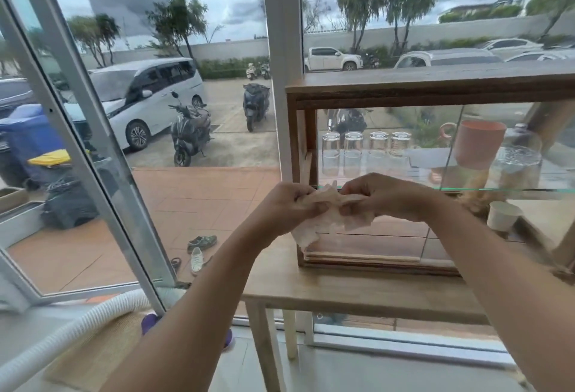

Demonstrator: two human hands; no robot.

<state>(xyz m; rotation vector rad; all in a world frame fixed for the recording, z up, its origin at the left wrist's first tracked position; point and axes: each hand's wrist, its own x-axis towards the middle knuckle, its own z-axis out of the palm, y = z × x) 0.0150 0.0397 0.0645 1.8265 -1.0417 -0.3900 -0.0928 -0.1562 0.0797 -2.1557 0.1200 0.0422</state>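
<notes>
Both hands were raised together in front of the near left corner of the wooden cabinet [404,88], which stood on a wooden table [342,293] against the window frame [281,80]. The left hand [289,204] had its fingers curled round the left end of a pale, crumpled cloth [329,220]; the right hand [382,198] pinched the right end between thumb and bent fingers. The cloth was thus held in the air between the two hands, bunched at the top, with a loose tail hanging down and to the left in front of the cabinet's front glass [389,236]; whether that tail touched the pane could not be told.

By the look of it the work stood at the readying step: the cloth was being gathered or refolded into a pad rather than pressed flat to any surface; no wiping stroke was in hand. Whether some of the glass was already wiped could not be judged, since the panes showed only reflections. Inside, on the far shelf, four upturned glasses [353,152], a pink pot [479,145] and a clear jar [518,161] stood in place; a small white cup [502,215] sat lower to the right. What seemed left was laying the cloth on the glass and wiping it.
</notes>
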